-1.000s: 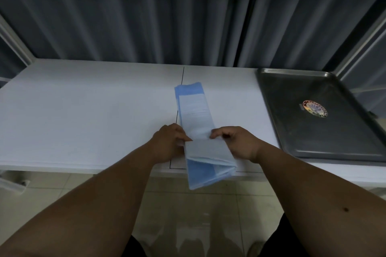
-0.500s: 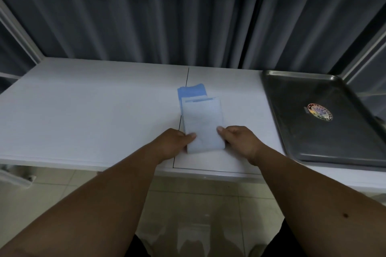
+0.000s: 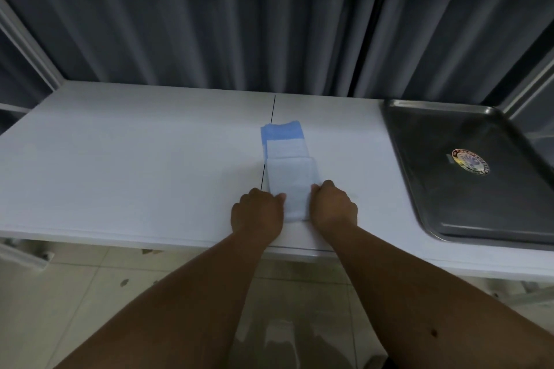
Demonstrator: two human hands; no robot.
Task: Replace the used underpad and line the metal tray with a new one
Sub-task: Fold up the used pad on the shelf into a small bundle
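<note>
A: Head view, nearest first: the left hand (image 3: 257, 213) and the right hand (image 3: 333, 207) sit at the near end of the folded underpad (image 3: 289, 177), one on each side, both just inside the near edge of the white table (image 3: 135, 165).

B: What is the grip like?

A: Fingers on both hands are curled, with the fingertips pinching the pad's side edges. How much of the stack each pinch takes in, I cannot tell. The pad lies flat on the table, white layers toward the hands and a blue end on the far side.

B: And the metal tray (image 3: 425, 159)?

A: To the right of the pad, well apart from it, bare inside apart from a round sticker (image 3: 469, 161) on its floor. Behind the pad hangs a dark curtain (image 3: 269, 24).

B: So what could go wrong?

A: The pad is thin and limp, folded several times. If the pinches catch only the top layer, I expect it to open unevenly or stay bunched. A sharp pull could tear the soft sheet. With the hands so close to the table edge, a loose end could also slide off toward the floor tiles (image 3: 90, 293) and get dirty before lining the tray.

B: Anything at the tray itself?

A: A sheet carried half open may land crooked and leave bare metal along a side.
</note>
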